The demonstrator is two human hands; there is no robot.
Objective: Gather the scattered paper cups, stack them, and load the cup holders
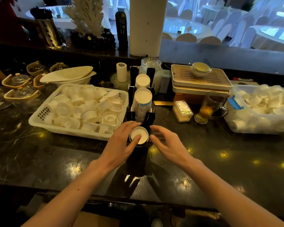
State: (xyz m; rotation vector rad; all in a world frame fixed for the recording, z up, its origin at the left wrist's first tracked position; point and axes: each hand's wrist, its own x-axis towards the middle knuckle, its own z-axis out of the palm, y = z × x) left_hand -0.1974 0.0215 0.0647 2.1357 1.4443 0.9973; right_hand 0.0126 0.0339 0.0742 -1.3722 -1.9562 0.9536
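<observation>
A black cup holder (149, 117) stands on the dark marble counter, with three slots in a row going away from me. The far slot and the middle slot each hold an upside-down stack of paper cups (143, 97). In the near slot sits another upside-down cup stack (142, 136). My left hand (121, 143) curls around its left side with the thumb pressing on the white bottom. My right hand (167, 145) hovers just to the right of it, fingers spread, holding nothing. A white basket (44, 112) to the left is full of loose paper cups.
A clear plastic bag of white cups (261, 108) lies at the right. A glass mug of tea (208, 108), a small box (183, 111) and stacked tea trays (202, 79) stand behind the holder. Glass teapots (16, 81) and white dishes (67, 75) fill the far left.
</observation>
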